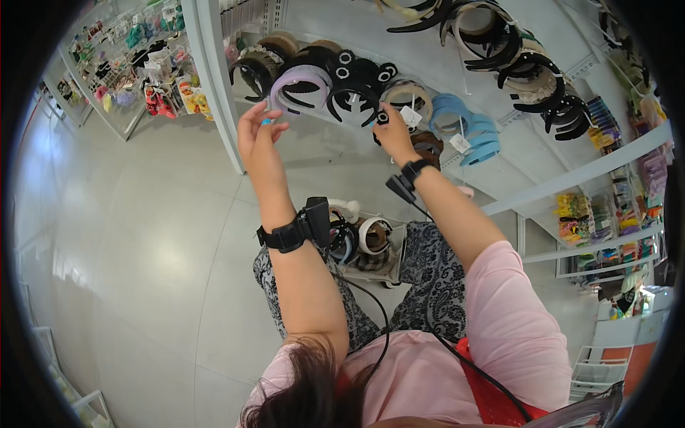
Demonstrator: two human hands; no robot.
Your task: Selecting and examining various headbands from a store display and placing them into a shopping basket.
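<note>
Several headbands hang in rows on the display rack before me. My left hand (263,131) is raised with its fingers apart and holds nothing; it is just below the lilac headband (301,80). Against the lower right edge of a black headband (353,93) is my right hand (395,131), its fingers bent at a small black piece with a pale ring (382,117); whether it grips that piece is unclear. Beige headbands (409,93) with a white tag hang right beside that hand, and light blue headbands (452,115) hang further right. Brown hair items (428,147) are partly hidden behind the right hand.
A wheeled basket (398,251) with more headbands stands between my knees. A white upright post (214,80) rises left of the rack, and a white rail (583,166) crosses at the right. More headbands (487,40) hang at the upper right. Racks of packaged accessories (155,69) stand further off.
</note>
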